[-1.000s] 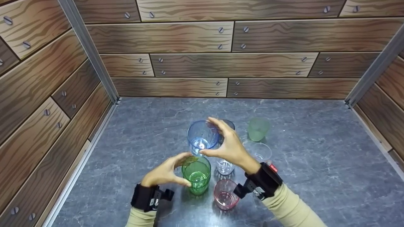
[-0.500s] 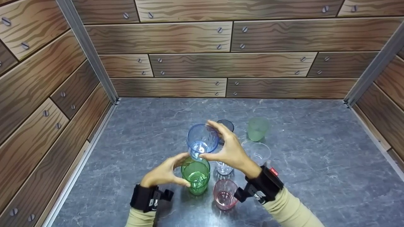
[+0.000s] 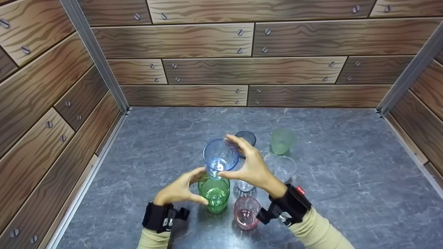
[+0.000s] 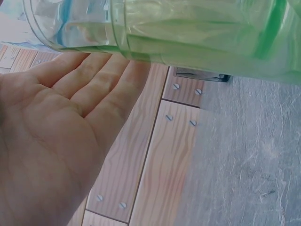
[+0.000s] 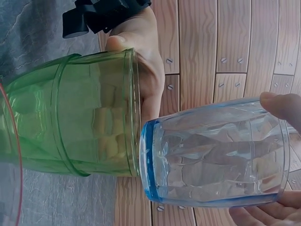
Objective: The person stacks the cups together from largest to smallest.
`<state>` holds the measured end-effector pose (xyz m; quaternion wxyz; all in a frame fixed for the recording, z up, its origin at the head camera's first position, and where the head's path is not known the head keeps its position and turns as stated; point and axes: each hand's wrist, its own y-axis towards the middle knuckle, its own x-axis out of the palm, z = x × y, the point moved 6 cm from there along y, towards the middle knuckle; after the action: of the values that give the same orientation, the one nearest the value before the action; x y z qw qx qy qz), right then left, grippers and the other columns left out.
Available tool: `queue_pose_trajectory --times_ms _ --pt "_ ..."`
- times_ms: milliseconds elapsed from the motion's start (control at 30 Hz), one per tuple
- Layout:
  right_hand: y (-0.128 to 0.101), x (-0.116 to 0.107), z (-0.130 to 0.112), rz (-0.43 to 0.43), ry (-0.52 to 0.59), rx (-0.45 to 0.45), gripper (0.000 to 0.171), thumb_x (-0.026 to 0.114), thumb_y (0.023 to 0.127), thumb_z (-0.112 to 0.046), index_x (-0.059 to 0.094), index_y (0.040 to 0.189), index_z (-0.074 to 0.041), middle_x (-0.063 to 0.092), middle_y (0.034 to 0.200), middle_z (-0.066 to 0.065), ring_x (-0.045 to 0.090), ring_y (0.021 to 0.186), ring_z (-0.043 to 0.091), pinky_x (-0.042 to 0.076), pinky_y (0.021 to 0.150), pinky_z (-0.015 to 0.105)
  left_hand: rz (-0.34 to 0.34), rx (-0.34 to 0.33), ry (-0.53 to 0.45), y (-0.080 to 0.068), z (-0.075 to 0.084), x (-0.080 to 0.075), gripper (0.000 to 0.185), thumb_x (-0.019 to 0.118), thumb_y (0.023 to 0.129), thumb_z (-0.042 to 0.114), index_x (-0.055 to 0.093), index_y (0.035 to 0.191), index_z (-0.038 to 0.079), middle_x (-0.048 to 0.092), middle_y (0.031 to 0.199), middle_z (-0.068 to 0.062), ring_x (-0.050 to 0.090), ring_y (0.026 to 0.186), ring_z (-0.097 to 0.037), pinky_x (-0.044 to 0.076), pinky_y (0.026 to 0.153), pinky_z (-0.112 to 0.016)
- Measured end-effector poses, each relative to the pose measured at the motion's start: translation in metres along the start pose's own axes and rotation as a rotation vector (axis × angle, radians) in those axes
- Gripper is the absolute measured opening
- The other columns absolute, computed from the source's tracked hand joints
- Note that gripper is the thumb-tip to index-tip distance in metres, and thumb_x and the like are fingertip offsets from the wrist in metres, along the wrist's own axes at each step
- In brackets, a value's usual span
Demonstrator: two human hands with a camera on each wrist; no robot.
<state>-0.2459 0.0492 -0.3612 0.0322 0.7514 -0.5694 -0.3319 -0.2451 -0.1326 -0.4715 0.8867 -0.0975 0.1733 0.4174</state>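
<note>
Grey marble tabletop [image 3: 346,193]: left hand [image 3: 178,189] steadies the green cup [image 3: 214,192], right hand [image 3: 254,166] grips the blue cup [image 3: 220,155] just above its rim, nesting pending, other cups unstacked.

Held cup [image 3: 220,158] above front cup [image 3: 214,194], three cups [image 3: 283,167] right, two [image 3: 282,141] behind

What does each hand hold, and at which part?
The right hand holds the blue cup by its side wall. The left hand holds the green cup around its upper side.
</note>
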Motion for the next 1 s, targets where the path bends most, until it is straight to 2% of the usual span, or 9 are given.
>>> queue_pose_trajectory --times_ms 233,633,1000 --pt "-0.0026 0.0026 -0.0018 -0.032 0.024 0.020 0.093 0.086 0.056 -0.018 0.041 0.136 -0.003 0.053 0.130 0.014 0.054 0.117 0.027 0.049 0.102 0.039 0.012 -0.013 0.006 -0.0001 -0.0019 -0.0007 0.099 0.081 0.067 0.024 0.023 0.143 -0.001 0.040 0.145 -0.018 0.045 0.131 -0.029 0.032 0.114 -0.049" --pt "-0.0059 0.0047 -0.0033 -0.057 0.018 0.035 0.094 0.086 0.057 -0.021 0.039 0.137 -0.005 0.050 0.136 0.015 0.052 0.120 0.028 0.047 0.104 0.041 0.012 0.008 0.013 0.0007 -0.0002 -0.0010 0.096 0.081 0.066 0.023 0.027 0.142 0.002 0.043 0.143 -0.015 0.047 0.130 -0.028 0.035 0.112 -0.047" --pt "-0.0077 0.0057 -0.0061 -0.065 0.010 0.010 0.094 0.086 0.057 -0.023 0.040 0.137 -0.003 0.050 0.136 0.014 0.053 0.120 0.027 0.048 0.103 0.039 0.008 0.019 0.012 0.0003 0.0013 -0.0004 0.096 0.082 0.065 0.024 0.028 0.142 0.005 0.045 0.143 -0.011 0.047 0.130 -0.024 0.036 0.113 -0.042"
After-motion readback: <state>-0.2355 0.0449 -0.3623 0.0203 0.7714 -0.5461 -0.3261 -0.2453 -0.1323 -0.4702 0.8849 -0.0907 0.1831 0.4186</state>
